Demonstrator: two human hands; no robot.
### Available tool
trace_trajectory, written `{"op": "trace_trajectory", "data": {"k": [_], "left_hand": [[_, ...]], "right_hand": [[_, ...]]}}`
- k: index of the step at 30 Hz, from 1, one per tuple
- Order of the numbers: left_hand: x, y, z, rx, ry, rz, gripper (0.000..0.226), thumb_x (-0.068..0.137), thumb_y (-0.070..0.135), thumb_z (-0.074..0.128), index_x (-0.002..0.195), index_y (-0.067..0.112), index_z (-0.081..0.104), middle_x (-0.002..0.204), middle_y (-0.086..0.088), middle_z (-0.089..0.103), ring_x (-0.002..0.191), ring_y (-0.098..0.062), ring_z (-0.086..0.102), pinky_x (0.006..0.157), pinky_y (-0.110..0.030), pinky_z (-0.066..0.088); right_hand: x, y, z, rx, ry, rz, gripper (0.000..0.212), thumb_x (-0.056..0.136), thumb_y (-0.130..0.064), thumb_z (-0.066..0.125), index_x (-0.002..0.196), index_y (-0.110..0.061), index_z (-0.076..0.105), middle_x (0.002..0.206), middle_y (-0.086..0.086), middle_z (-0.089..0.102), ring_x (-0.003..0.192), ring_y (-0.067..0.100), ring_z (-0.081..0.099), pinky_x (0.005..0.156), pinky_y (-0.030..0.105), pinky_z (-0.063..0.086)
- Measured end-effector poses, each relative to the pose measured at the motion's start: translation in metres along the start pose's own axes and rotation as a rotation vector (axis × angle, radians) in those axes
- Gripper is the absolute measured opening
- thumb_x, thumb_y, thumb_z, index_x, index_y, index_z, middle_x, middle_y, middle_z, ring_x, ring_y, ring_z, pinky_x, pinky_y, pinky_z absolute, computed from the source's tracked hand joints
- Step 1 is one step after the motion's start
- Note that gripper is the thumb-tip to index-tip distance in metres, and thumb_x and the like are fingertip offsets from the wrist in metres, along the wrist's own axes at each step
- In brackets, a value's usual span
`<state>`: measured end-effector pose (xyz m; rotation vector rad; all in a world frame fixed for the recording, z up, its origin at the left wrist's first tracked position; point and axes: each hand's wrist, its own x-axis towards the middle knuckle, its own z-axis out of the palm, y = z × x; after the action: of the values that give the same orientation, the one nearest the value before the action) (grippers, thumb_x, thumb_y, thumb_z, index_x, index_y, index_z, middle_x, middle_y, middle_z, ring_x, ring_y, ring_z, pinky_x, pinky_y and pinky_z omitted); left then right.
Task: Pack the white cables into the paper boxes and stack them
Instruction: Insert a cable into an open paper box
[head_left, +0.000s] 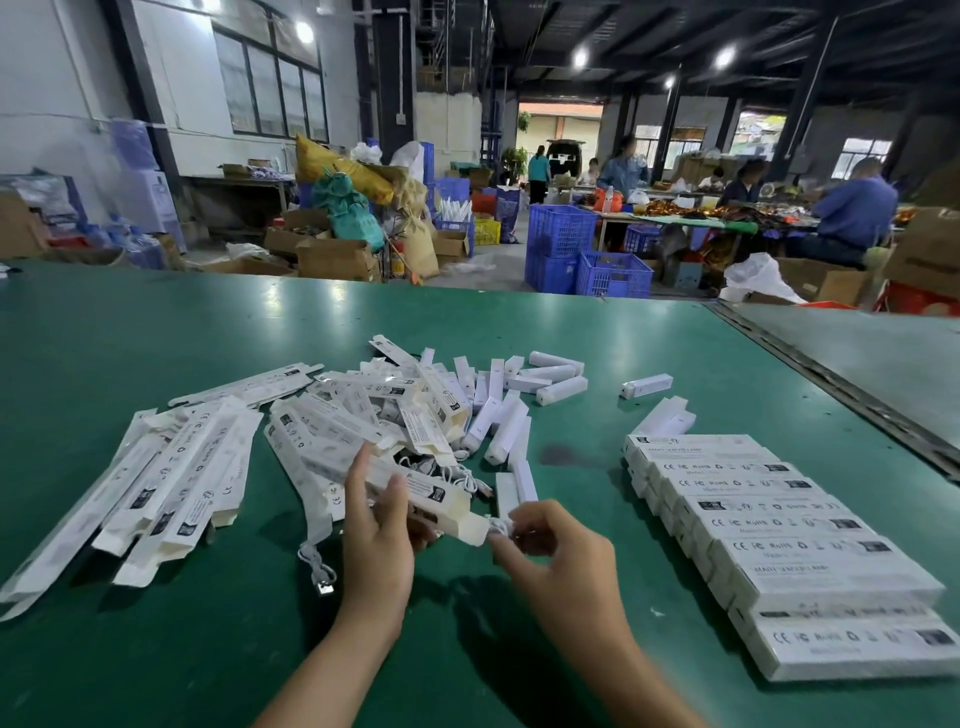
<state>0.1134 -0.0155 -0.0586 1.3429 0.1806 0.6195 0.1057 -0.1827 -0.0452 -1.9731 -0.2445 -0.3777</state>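
Above the green desk, an open paper box is gripped by the left hand, fingers curled round its body. A coiled white cable is pinched by the right hand at the box's open mouth. Packed boxes are stacked in rows at the right; flat boxes are heaped at the left.

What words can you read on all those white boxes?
"CE FC RoHS": on the stacked paper boxes at the right.
"CE" and "RoHS": sideways on the flat paper boxes at the left.
Smaller print below those marks, and on the paper box in the left hand: too blurred to read.
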Motion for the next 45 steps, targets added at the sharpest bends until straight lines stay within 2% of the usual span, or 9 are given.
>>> {"op": "trace_trajectory", "data": {"k": [3, 7, 9, 13, 24, 29, 36, 41, 45], "left_hand": [[-0.002, -0.001, -0.001, 0.064, -0.021, 0.029, 0.037, 0.103, 0.029, 0.049, 0.131, 0.053, 0.046, 0.096, -0.012, 0.064, 0.068, -0.006, 0.063, 0.056, -0.018, 0.052], [-0.007, 0.004, 0.0, 0.17, -0.037, 0.123, 0.045, 0.097, 0.039, 0.049, 0.139, 0.046, 0.038, 0.147, 0.006, 0.046, 0.116, 0.016, 0.051, 0.084, -0.001, 0.041], [-0.009, 0.006, 0.001, 0.223, -0.061, 0.151, 0.049, 0.094, 0.043, 0.049, 0.14, 0.05, 0.035, 0.151, 0.011, 0.041, 0.13, 0.01, 0.041, 0.09, 0.004, 0.032], [-0.014, 0.007, 0.003, 0.216, -0.132, 0.159, 0.049, 0.092, 0.044, 0.049, 0.137, 0.055, 0.033, 0.141, 0.028, 0.04, 0.118, 0.031, 0.036, 0.087, 0.007, 0.03], [-0.025, 0.011, 0.007, 0.235, -0.278, 0.169, 0.054, 0.094, 0.043, 0.046, 0.135, 0.072, 0.026, 0.153, 0.022, 0.039, 0.137, 0.005, 0.039, 0.114, -0.022, 0.034], [-0.02, 0.012, 0.006, 0.194, -0.243, 0.163, 0.054, 0.092, 0.043, 0.045, 0.131, 0.076, 0.027, 0.155, 0.013, 0.038, 0.142, -0.005, 0.038, 0.117, -0.041, 0.035], [-0.019, 0.008, 0.007, 0.134, -0.279, 0.11, 0.054, 0.092, 0.043, 0.047, 0.131, 0.077, 0.029, 0.151, -0.005, 0.048, 0.136, -0.022, 0.05, 0.111, -0.051, 0.042], [-0.019, 0.004, 0.009, 0.138, -0.317, 0.111, 0.055, 0.094, 0.04, 0.048, 0.129, 0.078, 0.03, 0.145, -0.009, 0.054, 0.128, -0.031, 0.056, 0.102, -0.059, 0.046], [-0.023, 0.0, 0.01, 0.145, -0.375, 0.103, 0.055, 0.089, 0.046, 0.049, 0.131, 0.076, 0.031, 0.116, -0.005, 0.07, 0.095, -0.015, 0.069, 0.072, -0.022, 0.056]], "right_hand": [[-0.008, -0.001, -0.004, 0.096, 0.064, 0.074, 0.016, 0.073, -0.021, 0.084, 0.073, -0.024, 0.068, 0.073, -0.01, 0.071, 0.069, 0.007, 0.069, 0.069, 0.021, 0.054], [-0.009, -0.004, -0.01, 0.174, 0.128, 0.121, 0.016, 0.072, -0.019, 0.085, 0.074, -0.023, 0.069, 0.073, -0.01, 0.071, 0.068, 0.009, 0.068, 0.069, 0.024, 0.055], [-0.011, -0.007, -0.008, 0.221, 0.089, 0.142, 0.017, 0.071, -0.018, 0.086, 0.075, -0.022, 0.07, 0.074, -0.006, 0.072, 0.071, 0.015, 0.07, 0.071, 0.029, 0.057], [-0.013, -0.007, 0.0, 0.239, 0.067, 0.214, 0.019, 0.07, -0.02, 0.088, 0.075, -0.02, 0.07, 0.074, -0.004, 0.073, 0.072, 0.016, 0.071, 0.073, 0.035, 0.058], [-0.012, -0.005, -0.001, 0.589, -0.059, 0.378, 0.038, 0.063, -0.021, 0.085, 0.086, 0.0, 0.063, 0.072, 0.015, 0.073, 0.064, 0.021, 0.07, 0.06, 0.025, 0.055], [-0.01, -0.005, -0.008, 0.79, -0.2, 0.393, 0.03, 0.083, 0.012, 0.065, 0.11, 0.001, 0.059, 0.088, 0.019, 0.074, 0.077, 0.025, 0.073, 0.068, 0.024, 0.057], [-0.01, -0.004, -0.01, 0.739, -0.182, 0.351, 0.03, 0.08, 0.01, 0.069, 0.108, 0.001, 0.062, 0.081, 0.016, 0.075, 0.06, 0.023, 0.07, 0.06, 0.024, 0.056], [-0.012, -0.002, -0.006, 0.409, -0.153, 0.191, 0.021, 0.078, -0.004, 0.079, 0.083, -0.024, 0.076, 0.071, 0.004, 0.073, 0.055, 0.012, 0.057, 0.055, 0.021, 0.046], [-0.013, 0.0, -0.005, 0.218, -0.059, 0.098, 0.02, 0.074, -0.013, 0.08, 0.072, -0.028, 0.068, 0.057, -0.002, 0.061, 0.05, 0.003, 0.044, 0.049, 0.017, 0.036]]}}
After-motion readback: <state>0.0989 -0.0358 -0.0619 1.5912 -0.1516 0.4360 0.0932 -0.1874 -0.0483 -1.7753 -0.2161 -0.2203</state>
